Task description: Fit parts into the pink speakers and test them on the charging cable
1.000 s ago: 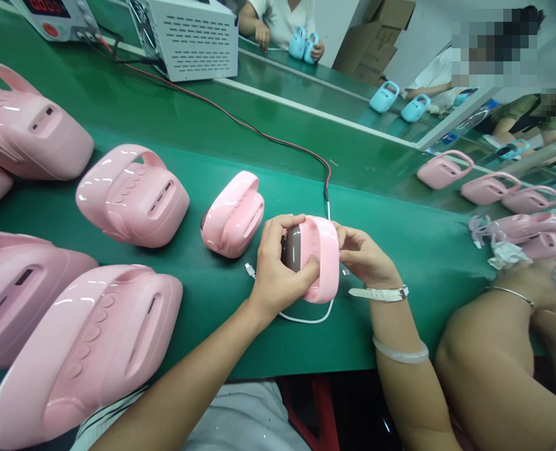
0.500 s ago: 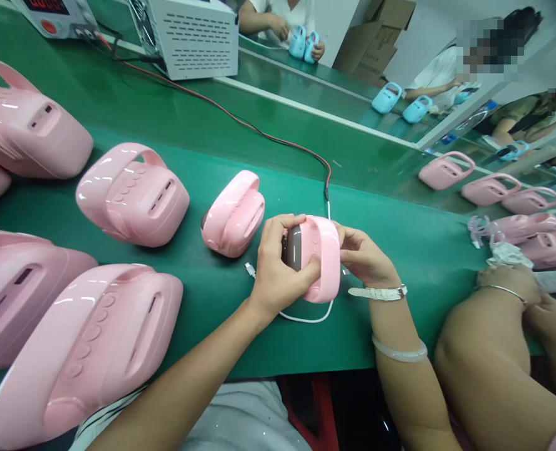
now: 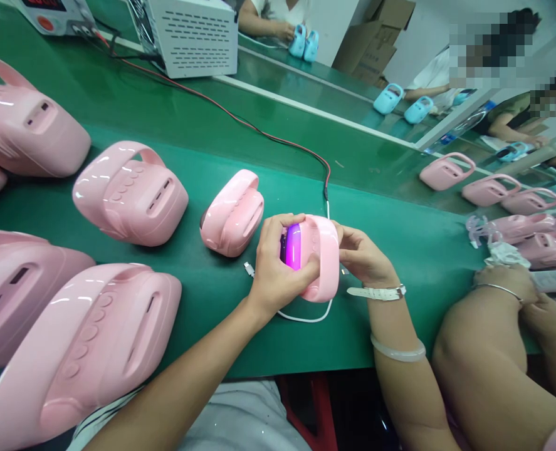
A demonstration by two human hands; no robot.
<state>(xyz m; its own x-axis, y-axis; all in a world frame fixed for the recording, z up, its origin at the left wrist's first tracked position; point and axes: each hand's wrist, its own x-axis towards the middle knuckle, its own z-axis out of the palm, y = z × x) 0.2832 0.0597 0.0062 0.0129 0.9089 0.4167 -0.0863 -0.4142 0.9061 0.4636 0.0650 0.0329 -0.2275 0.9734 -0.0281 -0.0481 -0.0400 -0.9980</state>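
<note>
My left hand [image 3: 278,266] is wrapped round a pink portable speaker [image 3: 325,269] with a loop handle, thumb across its top beside the buttons. A band on the speaker's left side glows purple [image 3: 294,246]. My right hand [image 3: 360,254] is at the speaker's right side, fingers bent and pinched together. What those fingertips hold is hidden behind the speaker. A white cable [image 3: 328,210] comes down to this spot from a red-and-black lead [image 3: 301,149]. Below the speaker loops another white cable [image 3: 306,320], and a small white plug [image 3: 249,269] lies left of my left hand.
A similar pink speaker [image 3: 233,213] stands just left, and several larger-looking ones [image 3: 131,194] fill the left side. Behind are a grey vented box [image 3: 195,37] and a power supply [image 3: 56,15]. At right, a co-worker's arm [image 3: 479,338] is close, near more pink speakers [image 3: 447,171].
The band on the held speaker was dark grey and now glows purple. My hands have kept the same hold. Across the bench, a person's hand has shifted by the blue speakers.
</note>
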